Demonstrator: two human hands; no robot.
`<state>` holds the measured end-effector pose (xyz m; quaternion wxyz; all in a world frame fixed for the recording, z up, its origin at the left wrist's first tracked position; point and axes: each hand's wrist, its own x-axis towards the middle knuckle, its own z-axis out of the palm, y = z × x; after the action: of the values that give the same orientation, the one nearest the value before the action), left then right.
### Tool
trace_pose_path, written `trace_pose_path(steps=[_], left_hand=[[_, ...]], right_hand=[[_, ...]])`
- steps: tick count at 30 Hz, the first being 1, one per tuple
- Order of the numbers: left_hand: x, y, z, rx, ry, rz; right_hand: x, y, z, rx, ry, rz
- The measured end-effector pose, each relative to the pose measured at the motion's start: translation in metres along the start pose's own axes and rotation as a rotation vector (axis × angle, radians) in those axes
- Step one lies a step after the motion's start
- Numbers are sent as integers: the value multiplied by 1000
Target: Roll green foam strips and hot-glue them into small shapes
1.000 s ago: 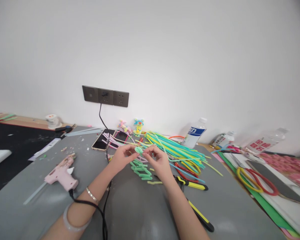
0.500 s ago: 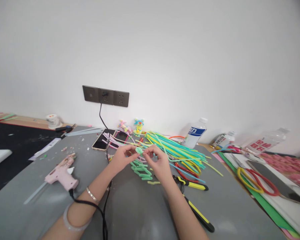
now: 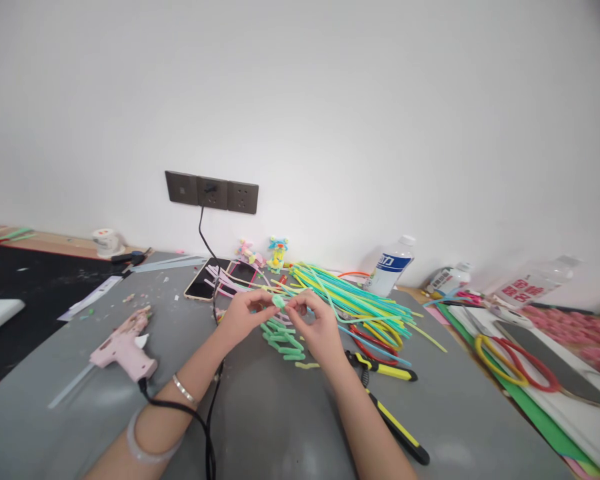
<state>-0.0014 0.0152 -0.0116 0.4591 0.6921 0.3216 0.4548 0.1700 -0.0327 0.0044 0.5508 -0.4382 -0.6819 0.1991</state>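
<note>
Pinched between the fingertips of both hands is a small light-green piece of pipe cleaner [image 3: 279, 302], held just above the table. My left hand [image 3: 246, 317] grips it from the left, thumb and forefinger pressed together. From the right, my right hand [image 3: 316, 321] holds its other side, fingers curled. Just below the hands lie several short, folded green pipe cleaner pieces [image 3: 283, 343]. Behind and right of my right hand spreads a bundle of long green, yellow and teal pipe cleaners [image 3: 355, 297].
A pink glue gun [image 3: 125, 350] with a black cord lies left. Yellow-black pliers [image 3: 393, 417] lie right of my right forearm. Farther right are scissors [image 3: 520, 363] on papers. A water bottle [image 3: 391, 265], two small figures [image 3: 277, 255] and a phone [image 3: 206, 280] stand or lie near the wall.
The green piece has turned slightly between my fingertips. Both hands stay in nearly the same place.
</note>
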Motion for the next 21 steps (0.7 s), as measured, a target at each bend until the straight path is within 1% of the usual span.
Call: trace_pose_path(steps=[7,12,17,21], left_hand=[[0,-7,0,7,44,10],[0,-12,0,-14,13,8],[1,-12,1,-49,-35,-6],[-1,-8,2,-66,15,-19]], right_hand=[[-1,3,1,-75,12,-48],[-2,3,1,-160,21,-82],[-2,2,1,-244,39,-120],[-3,1,1,-311,50,-160]])
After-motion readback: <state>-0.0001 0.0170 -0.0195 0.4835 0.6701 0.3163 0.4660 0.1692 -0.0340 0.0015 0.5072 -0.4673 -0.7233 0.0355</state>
